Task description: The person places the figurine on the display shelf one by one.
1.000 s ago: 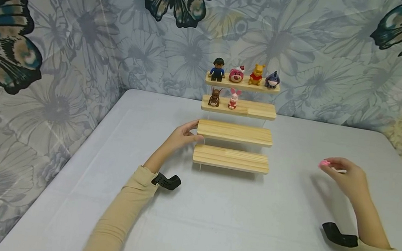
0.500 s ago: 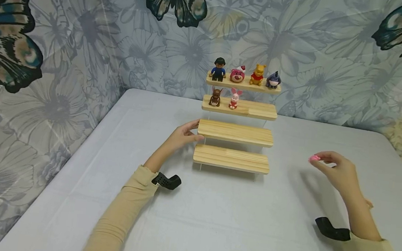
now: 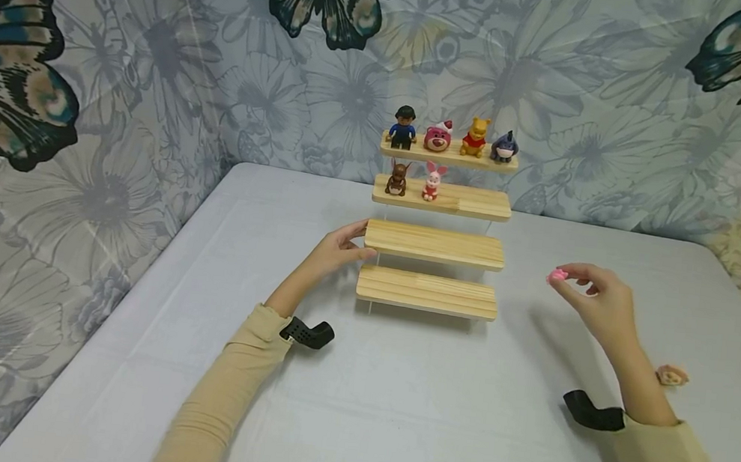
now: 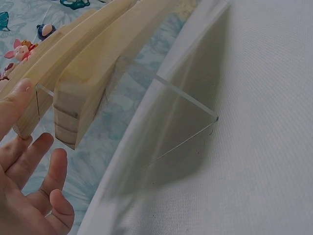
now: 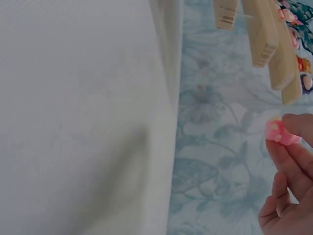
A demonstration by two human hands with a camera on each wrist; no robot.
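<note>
My left hand (image 3: 334,252) grips the left end of the third shelf board down on a tiered wooden display stand (image 3: 433,245). In the left wrist view the thumb (image 4: 17,100) lies on one face of the board and fingertips touch its other edge. To the right of the stand, my right hand (image 3: 596,304) is raised above the table, pinching a small pink figure (image 5: 279,132) between thumb and fingers. The figure's exact shape is partly covered by the thumb. Several toy figures (image 3: 474,138) stand on the top board; a brown one (image 3: 397,179) and a pink piglet (image 3: 431,182) sit on the second.
A small tan object (image 3: 672,376) lies on the white-covered table (image 3: 419,409) beside the right forearm. Clear legs hold the boards up. A floral cloth backdrop (image 3: 611,136) with butterflies rises behind and on the left.
My right hand has moved left toward the stand and slightly up in the view, carrying the pink figure. The tan object has come into sight behind the forearm. The left hand keeps its place.
</note>
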